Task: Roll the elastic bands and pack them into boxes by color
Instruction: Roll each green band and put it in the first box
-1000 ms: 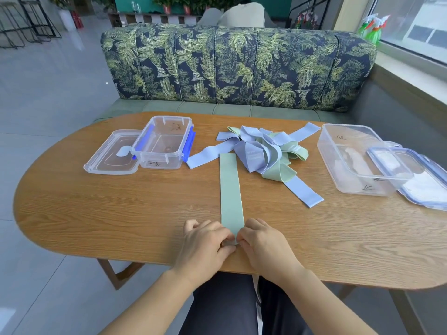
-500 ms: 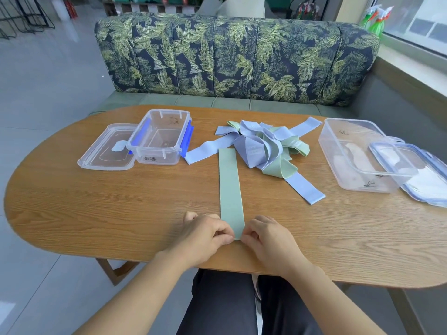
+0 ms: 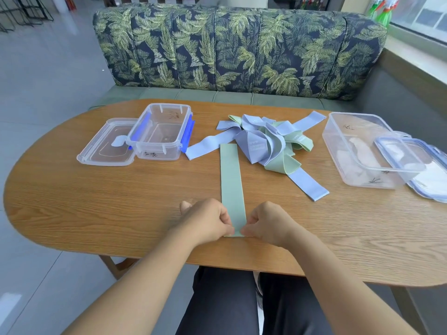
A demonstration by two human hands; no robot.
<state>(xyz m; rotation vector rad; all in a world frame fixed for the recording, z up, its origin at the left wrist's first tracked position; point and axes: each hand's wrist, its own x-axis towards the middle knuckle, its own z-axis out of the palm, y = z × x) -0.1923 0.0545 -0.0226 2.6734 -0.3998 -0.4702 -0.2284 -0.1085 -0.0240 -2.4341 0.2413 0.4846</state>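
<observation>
Across frame centre: oval wooden table [image 3: 96, 201]. Right: large clear plastic box [image 3: 358, 176]. Upper left: small blue-clipped clear box [image 3: 157, 154]. Upper centre: tangled lilac-and-green band pile [image 3: 263, 143]. Centre: flat pale-green elastic band [image 3: 231, 180], near end pinched by left hand [image 3: 208, 221] and right hand [image 3: 268, 223].

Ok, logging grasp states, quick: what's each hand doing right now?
Left hand: pinching the near end of the green elastic band.
Right hand: pinching the same end.

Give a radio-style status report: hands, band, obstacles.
Left hand and right hand pinch green band at near end. Band flat on table, not yet rolled. Pile by far end, nothing on band.
</observation>
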